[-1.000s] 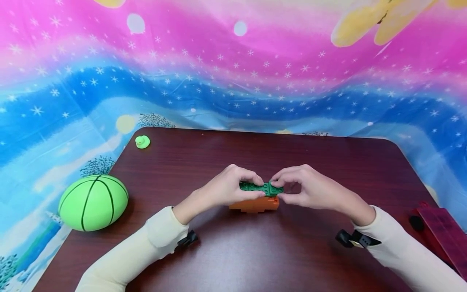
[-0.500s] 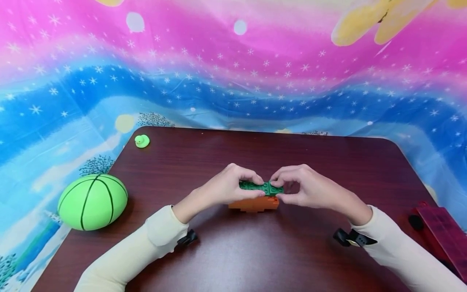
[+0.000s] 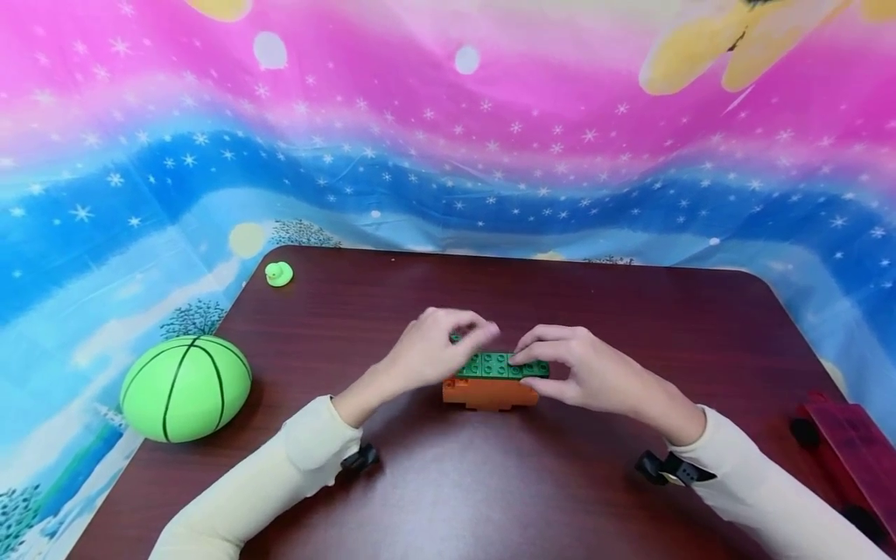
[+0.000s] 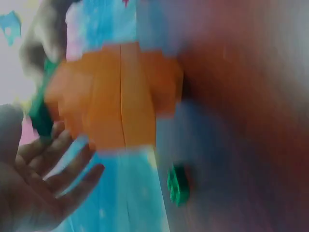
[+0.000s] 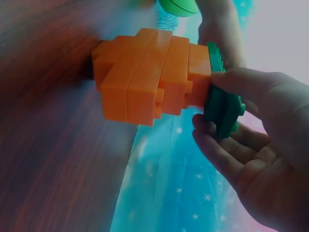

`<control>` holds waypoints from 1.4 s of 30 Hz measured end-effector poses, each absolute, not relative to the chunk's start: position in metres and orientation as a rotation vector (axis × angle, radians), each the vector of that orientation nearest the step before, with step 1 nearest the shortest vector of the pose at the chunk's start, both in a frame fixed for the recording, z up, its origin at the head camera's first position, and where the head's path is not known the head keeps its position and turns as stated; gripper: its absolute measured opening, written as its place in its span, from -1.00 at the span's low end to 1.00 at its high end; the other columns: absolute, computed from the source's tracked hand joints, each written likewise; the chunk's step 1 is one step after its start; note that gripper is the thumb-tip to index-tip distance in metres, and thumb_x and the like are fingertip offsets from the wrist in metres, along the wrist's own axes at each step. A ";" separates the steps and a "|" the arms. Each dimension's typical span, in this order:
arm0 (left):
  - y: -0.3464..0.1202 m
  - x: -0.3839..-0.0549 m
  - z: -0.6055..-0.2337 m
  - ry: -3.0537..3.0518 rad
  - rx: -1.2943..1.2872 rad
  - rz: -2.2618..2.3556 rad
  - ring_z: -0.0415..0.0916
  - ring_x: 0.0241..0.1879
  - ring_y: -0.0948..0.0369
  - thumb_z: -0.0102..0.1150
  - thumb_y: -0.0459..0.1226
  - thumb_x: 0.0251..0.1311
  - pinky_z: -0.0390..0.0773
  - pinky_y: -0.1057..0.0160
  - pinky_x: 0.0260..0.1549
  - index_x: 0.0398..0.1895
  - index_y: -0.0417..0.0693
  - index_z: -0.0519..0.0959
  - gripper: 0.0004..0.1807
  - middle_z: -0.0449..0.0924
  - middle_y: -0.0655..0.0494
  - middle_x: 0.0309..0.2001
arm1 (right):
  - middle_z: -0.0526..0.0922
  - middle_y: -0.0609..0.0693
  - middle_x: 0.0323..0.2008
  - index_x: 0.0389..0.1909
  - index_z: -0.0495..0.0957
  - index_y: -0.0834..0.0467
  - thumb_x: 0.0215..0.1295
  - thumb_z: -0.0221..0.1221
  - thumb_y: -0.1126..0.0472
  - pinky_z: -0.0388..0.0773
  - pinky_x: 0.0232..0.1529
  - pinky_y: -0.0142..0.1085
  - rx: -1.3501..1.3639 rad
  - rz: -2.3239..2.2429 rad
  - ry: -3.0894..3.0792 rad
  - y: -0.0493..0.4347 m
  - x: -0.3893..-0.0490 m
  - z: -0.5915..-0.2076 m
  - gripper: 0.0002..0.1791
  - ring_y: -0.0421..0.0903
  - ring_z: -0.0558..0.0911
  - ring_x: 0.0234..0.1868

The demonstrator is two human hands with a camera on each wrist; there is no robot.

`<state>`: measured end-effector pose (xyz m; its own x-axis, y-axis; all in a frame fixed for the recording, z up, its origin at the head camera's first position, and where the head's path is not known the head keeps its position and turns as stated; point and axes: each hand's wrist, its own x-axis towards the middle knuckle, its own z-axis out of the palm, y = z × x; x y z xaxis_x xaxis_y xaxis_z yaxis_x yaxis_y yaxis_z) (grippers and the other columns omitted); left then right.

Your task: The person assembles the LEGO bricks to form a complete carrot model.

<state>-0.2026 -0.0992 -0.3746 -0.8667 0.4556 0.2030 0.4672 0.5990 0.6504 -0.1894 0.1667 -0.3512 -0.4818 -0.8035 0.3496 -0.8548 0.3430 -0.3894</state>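
An orange block build (image 3: 491, 394) stands on the table, layered from several toy bricks. Green studded bricks (image 3: 494, 364) lie across its top. At the right end of this green layer, my right hand (image 3: 586, 367) pinches a green brick (image 5: 223, 108) between thumb and fingers. My left hand (image 3: 435, 348) is just off the left end, with its fingers loosely extended and nothing between them; it covers part of the green layer. In the left wrist view, which is blurred, a separate small green brick (image 4: 178, 185) sits on the table behind the build.
A green ball (image 3: 186, 389) with black lines rests at the table's left edge. A small green rubber duck (image 3: 278, 274) stands at the back left corner. Along the right edge lies a dark red toy with black wheels (image 3: 857, 451). A printed cloth hangs behind the table (image 3: 630, 303).
My left hand has let go of the green bricks and lifted slightly up and left, uncovering more studs. The right hand keeps its pinch at the right end.
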 end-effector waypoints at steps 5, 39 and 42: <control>-0.123 -0.228 -0.389 -3.041 -0.630 -0.849 0.61 0.08 0.12 0.12 -0.07 0.47 0.64 -0.02 0.01 0.23 0.09 0.64 -0.63 0.66 0.11 0.13 | 0.68 -0.12 -0.02 0.00 0.72 0.04 0.21 0.45 0.25 0.66 -0.19 -0.42 1.507 0.793 -2.565 0.165 -0.187 -0.349 -0.68 -0.28 0.64 -0.10; -0.136 -0.196 -0.342 -2.856 -1.168 -1.297 0.68 -0.24 0.36 0.37 -0.26 0.27 0.72 0.29 -0.13 0.08 -0.04 0.64 -0.68 0.66 0.15 -0.08 | 0.70 -0.13 -0.03 0.11 0.72 -0.05 0.27 0.42 0.18 0.55 -0.34 -0.48 1.437 0.649 -2.564 0.144 -0.187 -0.356 -0.62 -0.36 0.57 -0.34; -0.134 -0.193 -0.341 -2.870 -1.184 -1.262 0.67 -0.24 0.36 0.36 -0.28 0.27 0.73 0.28 -0.13 0.07 -0.06 0.65 -0.69 0.66 0.14 -0.08 | 0.70 -0.14 -0.04 0.11 0.72 -0.06 0.27 0.43 0.19 0.55 -0.33 -0.47 1.446 0.652 -2.559 0.142 -0.188 -0.357 -0.63 -0.37 0.58 -0.33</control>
<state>-0.1931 -0.1344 -0.3407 -0.7311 0.6769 0.0853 0.5205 0.4725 0.7112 -0.1884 0.1424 -0.3572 -0.5320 -0.7848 0.3180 -0.8412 0.4470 -0.3041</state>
